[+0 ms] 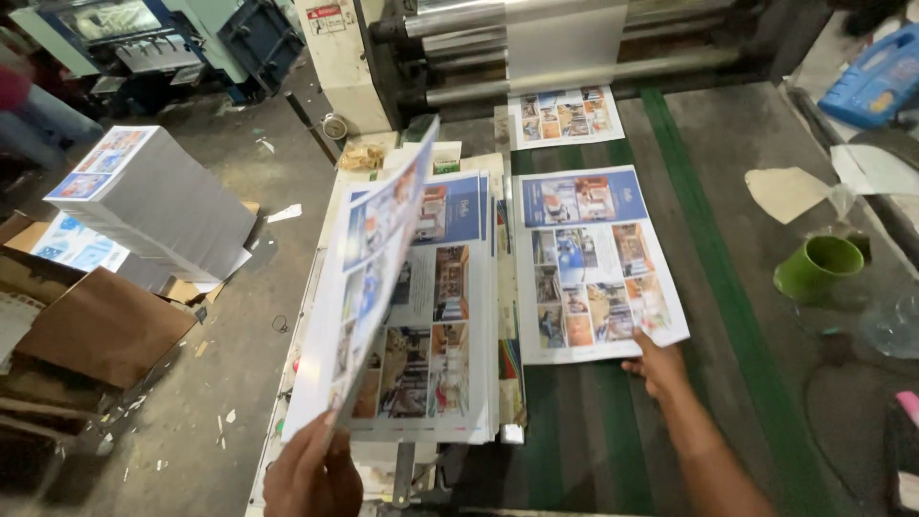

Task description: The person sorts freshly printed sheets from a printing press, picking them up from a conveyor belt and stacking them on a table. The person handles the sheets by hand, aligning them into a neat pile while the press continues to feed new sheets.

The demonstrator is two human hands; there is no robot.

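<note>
My left hand (311, 474) grips the near edge of a printed sheet (369, 278), fingers closed around the paper. The sheet is lifted and tilted up off the stack of sheets (450, 316) beneath it, its far corner raised toward the machine. The stack lies on a narrow table directly in front of me.

My right hand (656, 364) rests on the near edge of a second printed sheet (593, 263). The fingertips press on the paper's lower right corner; whether the fingers curl under the edge, I cannot tell. This sheet lies flat on the grey belt (756, 287), just beside the stack and between the belt's green stripes. A third printed sheet (565, 117) lies farther up the belt, near the metal rollers (479, 57).

To my right, a green cup (818, 268) lies tipped beside the belt. To my left, a tall pile of printed sheets (158, 201) stands on the floor beside brown cardboard (105, 325).
</note>
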